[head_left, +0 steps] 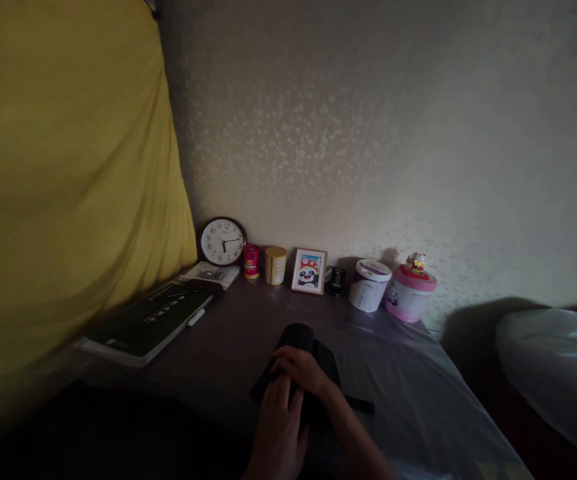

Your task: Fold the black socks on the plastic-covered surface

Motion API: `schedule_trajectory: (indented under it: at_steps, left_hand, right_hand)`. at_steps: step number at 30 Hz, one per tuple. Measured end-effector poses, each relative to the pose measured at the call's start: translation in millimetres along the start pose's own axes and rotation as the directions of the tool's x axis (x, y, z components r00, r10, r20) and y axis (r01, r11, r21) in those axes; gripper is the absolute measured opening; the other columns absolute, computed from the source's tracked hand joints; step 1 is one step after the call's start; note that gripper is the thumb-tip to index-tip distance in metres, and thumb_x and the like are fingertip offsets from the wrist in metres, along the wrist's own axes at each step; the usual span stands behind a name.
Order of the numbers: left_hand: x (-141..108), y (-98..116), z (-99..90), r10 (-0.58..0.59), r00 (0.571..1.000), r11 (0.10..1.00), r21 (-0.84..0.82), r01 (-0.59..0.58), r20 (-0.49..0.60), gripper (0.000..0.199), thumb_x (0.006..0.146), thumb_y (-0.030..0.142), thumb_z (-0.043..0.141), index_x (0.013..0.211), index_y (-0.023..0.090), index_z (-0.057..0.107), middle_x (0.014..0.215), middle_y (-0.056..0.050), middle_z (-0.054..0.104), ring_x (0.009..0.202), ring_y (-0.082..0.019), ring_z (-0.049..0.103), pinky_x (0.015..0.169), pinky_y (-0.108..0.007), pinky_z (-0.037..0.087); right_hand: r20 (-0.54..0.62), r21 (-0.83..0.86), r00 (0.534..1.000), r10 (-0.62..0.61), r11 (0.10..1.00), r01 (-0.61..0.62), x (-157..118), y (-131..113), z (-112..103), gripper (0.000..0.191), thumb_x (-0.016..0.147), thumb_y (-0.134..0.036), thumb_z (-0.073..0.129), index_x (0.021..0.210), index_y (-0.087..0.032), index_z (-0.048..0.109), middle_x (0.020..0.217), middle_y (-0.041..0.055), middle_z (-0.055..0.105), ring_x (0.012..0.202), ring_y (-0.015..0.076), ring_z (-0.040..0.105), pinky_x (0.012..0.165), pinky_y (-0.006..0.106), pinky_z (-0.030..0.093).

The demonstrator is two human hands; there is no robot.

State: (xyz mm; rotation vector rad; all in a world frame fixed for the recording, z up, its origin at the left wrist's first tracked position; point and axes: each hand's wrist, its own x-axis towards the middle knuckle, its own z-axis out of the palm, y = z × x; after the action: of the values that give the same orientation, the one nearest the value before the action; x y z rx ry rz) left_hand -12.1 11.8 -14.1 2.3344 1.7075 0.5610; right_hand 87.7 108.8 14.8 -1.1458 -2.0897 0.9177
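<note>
A black object (298, 333), rounded at its far end, lies near the front of the covered table, with a flat black part (327, 363) to its right and a dark strap (361, 404) reaching out. My left hand (279, 413) is on its near side, fingers pressed together around it. From the right, my right hand (301, 368) lies across the top with curled fingers, just beyond the left fingertips. Both hands hold the black object; its underside and near end are hidden in shadow and behind the hands.
Along the table's (248, 333) back stand a clock (223, 241), red tin (251, 261), yellow tin (275, 265), panda picture (309, 271), white tub (369, 287) and pink tub (409, 297). A green book (153, 323) lies left, by a yellow curtain (73, 153).
</note>
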Motion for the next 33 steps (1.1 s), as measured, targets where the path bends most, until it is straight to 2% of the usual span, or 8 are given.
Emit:
schedule_trajectory:
  at_steps: [3, 6, 9, 14, 19, 24, 28, 33]
  left_hand:
    - [7.1, 4.6, -1.8, -0.058, 0.994, 0.998, 0.029, 0.056, 0.093, 0.062, 0.068, 0.012, 0.048, 0.129, 0.017, 0.041, 0.14, -0.012, 0.033, 0.13, -0.031, 0.028, 0.107, -0.047, 0.025]
    - [8.3, 2.7, 0.2, -0.068, 0.989, 0.997, 0.031, 0.064, 0.131, 0.064, 0.071, 0.013, 0.045, 0.133, 0.018, 0.036, 0.144, -0.01, 0.028, 0.132, -0.029, 0.024, 0.108, -0.045, 0.025]
    - [9.2, 2.7, -1.1, -0.08, 0.978, 0.997, 0.037, 0.074, 0.192, 0.067, 0.072, 0.013, 0.044, 0.136, 0.014, 0.029, 0.147, -0.011, 0.021, 0.135, -0.028, 0.018, 0.11, -0.042, 0.021]
    - [14.6, 8.2, -7.1, -0.114, 0.954, 0.993, 0.035, 0.109, 0.276, 0.077, 0.067, 0.007, 0.044, 0.139, 0.008, 0.017, 0.149, -0.013, 0.011, 0.136, -0.028, 0.011, 0.111, -0.04, 0.017]
    - [17.3, 10.7, -10.0, -0.163, 0.95, 0.984, -0.021, 0.175, 0.268, 0.081, 0.063, 0.002, 0.043, 0.139, 0.009, 0.015, 0.148, -0.014, 0.008, 0.136, -0.027, 0.012, 0.11, -0.039, 0.02]
    - [17.8, 10.5, -9.1, -0.18, 0.946, 0.98, -0.029, 0.195, 0.27, 0.085, 0.06, 0.002, 0.044, 0.139, 0.01, 0.014, 0.148, -0.015, 0.007, 0.135, -0.03, 0.014, 0.108, -0.041, 0.023]
    - [17.3, 9.0, -6.4, -0.2, 0.947, 0.977, -0.029, 0.214, 0.251, 0.087, 0.058, 0.003, 0.046, 0.139, 0.012, 0.016, 0.147, -0.017, 0.011, 0.134, -0.03, 0.019, 0.106, -0.042, 0.026]
    - [16.6, 8.7, -5.4, -0.174, 0.954, 0.984, 0.012, 0.177, 0.243, 0.093, 0.054, 0.0, 0.05, 0.139, 0.012, 0.014, 0.146, -0.02, 0.012, 0.133, -0.032, 0.022, 0.103, -0.043, 0.029]
  right_hand:
    - [0.079, 0.134, 0.997, -0.026, 0.991, 0.016, -7.8, -1.7, -3.3, 0.026, 0.085, -0.027, 0.043, 0.1, -0.022, 0.063, 0.082, -0.0004, 0.071, 0.078, 0.0143, 0.065, 0.072, 0.024, 0.048]
    - [-0.007, 0.192, 0.998, -0.061, 0.979, 0.062, -19.4, 1.6, -3.8, 0.029, 0.089, -0.033, 0.04, 0.103, -0.022, 0.063, 0.086, 0.0014, 0.07, 0.082, 0.0144, 0.065, 0.076, 0.026, 0.049]
    - [-0.136, 0.015, 0.979, -0.154, 0.987, 0.157, -25.7, 12.3, -3.3, 0.029, 0.09, -0.033, 0.04, 0.097, -0.022, 0.066, 0.094, 0.0038, 0.069, 0.097, 0.0162, 0.06, 0.087, 0.03, 0.044]
    - [-0.13, -0.27, 0.959, -0.252, 0.94, 0.211, -9.5, 36.2, -5.0, 0.028, 0.09, -0.026, 0.04, 0.102, -0.024, 0.065, 0.103, 0.0026, 0.069, 0.114, 0.0188, 0.05, 0.104, 0.044, 0.025]
    - [-0.162, -0.357, 0.961, -0.222, 0.921, 0.153, 25.2, 54.9, -11.3, 0.029, 0.09, -0.025, 0.039, 0.09, -0.025, 0.069, 0.101, 0.0002, 0.07, 0.113, 0.0202, 0.05, 0.104, 0.046, 0.022]
    - [-0.296, -0.329, 0.95, -0.099, 0.944, -0.004, 48.4, 71.1, -22.2, 0.026, 0.086, -0.025, 0.043, 0.09, -0.026, 0.068, 0.102, 0.0008, 0.069, 0.104, 0.0173, 0.057, 0.095, 0.032, 0.036]
    - [-0.471, -0.29, 0.882, 0.026, 0.939, -0.182, 38.9, 83.3, -34.3, 0.029, 0.084, -0.022, 0.04, 0.09, -0.022, 0.068, 0.098, 0.0078, 0.069, 0.096, 0.0205, 0.061, 0.09, 0.034, 0.04]
    - [-0.56, -0.197, 0.819, 0.128, 0.939, -0.281, -1.7, 99.7, -44.5, 0.031, 0.077, -0.025, 0.042, 0.091, -0.018, 0.067, 0.095, 0.0099, 0.07, 0.091, 0.0224, 0.063, 0.082, 0.034, 0.046]
